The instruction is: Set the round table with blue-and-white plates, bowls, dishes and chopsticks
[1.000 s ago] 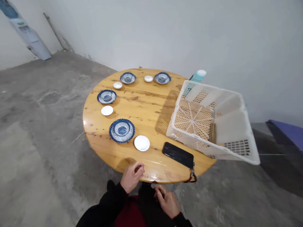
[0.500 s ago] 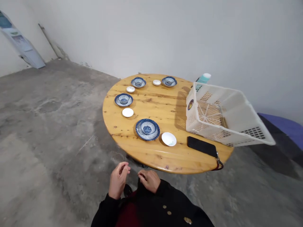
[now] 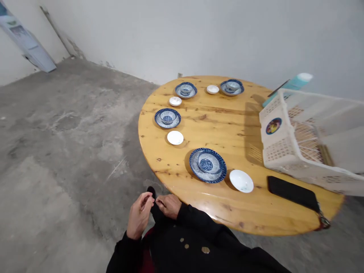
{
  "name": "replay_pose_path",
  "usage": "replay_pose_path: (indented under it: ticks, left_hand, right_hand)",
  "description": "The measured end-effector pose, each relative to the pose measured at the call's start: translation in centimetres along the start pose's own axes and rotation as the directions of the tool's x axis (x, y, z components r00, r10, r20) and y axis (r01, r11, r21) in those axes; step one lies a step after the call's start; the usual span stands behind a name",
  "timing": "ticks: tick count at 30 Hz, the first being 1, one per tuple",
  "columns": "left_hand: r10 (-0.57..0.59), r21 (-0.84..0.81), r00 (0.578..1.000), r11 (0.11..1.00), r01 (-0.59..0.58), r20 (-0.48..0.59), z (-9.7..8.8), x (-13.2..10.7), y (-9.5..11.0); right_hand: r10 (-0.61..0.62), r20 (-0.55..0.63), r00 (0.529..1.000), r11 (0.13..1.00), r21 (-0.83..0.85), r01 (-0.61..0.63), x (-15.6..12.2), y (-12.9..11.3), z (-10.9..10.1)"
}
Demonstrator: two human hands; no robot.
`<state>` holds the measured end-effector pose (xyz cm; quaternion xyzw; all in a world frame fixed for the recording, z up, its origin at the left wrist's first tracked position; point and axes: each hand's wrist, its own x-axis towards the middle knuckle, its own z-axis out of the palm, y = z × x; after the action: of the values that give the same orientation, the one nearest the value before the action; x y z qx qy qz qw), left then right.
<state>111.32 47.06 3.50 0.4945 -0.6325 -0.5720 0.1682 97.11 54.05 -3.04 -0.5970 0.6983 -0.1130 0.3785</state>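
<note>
My left hand (image 3: pixel 139 216) and my right hand (image 3: pixel 168 205) are close together in front of my dark jacket, off the table's near-left edge. Both have curled fingers, with fingertips near each other, and nothing shows in them. The round wooden table (image 3: pixel 227 125) carries several blue-patterned bowls on plates; the nearest set (image 3: pixel 207 165) lies just past my hands with a small white dish (image 3: pixel 241 180) beside it. A black phone (image 3: pixel 292 193) lies at the near right edge.
A white plastic crate (image 3: pixel 309 140) sits on the table's right side, a teal bottle (image 3: pixel 295 81) behind it. More bowl sets (image 3: pixel 167 118) (image 3: pixel 185 90) (image 3: pixel 232 87) and white dishes (image 3: pixel 175 137) (image 3: pixel 175 101) (image 3: pixel 212 89) ring the far edge. Bare concrete floor spreads left.
My left hand came off the table edge and both hands drew together in front of my body. The view shifted left, so the table and crate now sit further right.
</note>
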Motion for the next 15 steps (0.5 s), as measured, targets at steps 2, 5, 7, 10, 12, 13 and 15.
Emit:
replay_pose_path:
  ticks: [2, 5, 7, 10, 12, 13, 15]
  left_hand:
    - [-0.013, 0.024, 1.0, 1.0, 0.013, 0.019, -1.8, 2.8, 0.3]
    - [-0.031, 0.057, 0.998, 0.998, 0.029, 0.045, -4.4, 7.0, 1.2]
    - [-0.033, 0.082, 0.998, 0.996, 0.029, 0.051, -5.7, 9.6, 2.0]
    - [-0.006, 0.105, 0.997, 0.994, -0.003, 0.08, -6.7, 13.0, 3.4]
    - [0.01, 0.122, 0.992, 0.992, -0.026, 0.128, -6.8, 15.1, 4.6]
    - [0.015, 0.134, 0.986, 0.99, -0.038, 0.165, -6.7, 16.1, 5.2]
    - [0.027, 0.165, 0.965, 0.984, -0.073, 0.261, -6.3, 18.3, 6.4]
  right_hand:
    - [0.022, 0.0, 1.0, 0.999, 0.025, -0.022, 3.0, -0.7, -1.1]
    - [0.056, -0.026, 0.998, 0.997, 0.059, -0.054, 7.1, -1.5, -2.9]
    - [0.072, -0.046, 0.996, 0.996, 0.061, -0.07, 9.6, -1.7, -4.0]
    - [0.071, -0.069, 0.995, 0.997, 0.035, -0.068, 12.7, -1.9, -5.7]
    - [0.078, -0.09, 0.993, 0.997, 0.016, -0.077, 14.2, -1.8, -6.9]
    - [0.083, -0.106, 0.991, 0.997, 0.009, -0.082, 14.8, -1.7, -7.6]
    - [0.097, -0.154, 0.983, 0.995, -0.001, -0.098, 15.7, -1.4, -8.9]
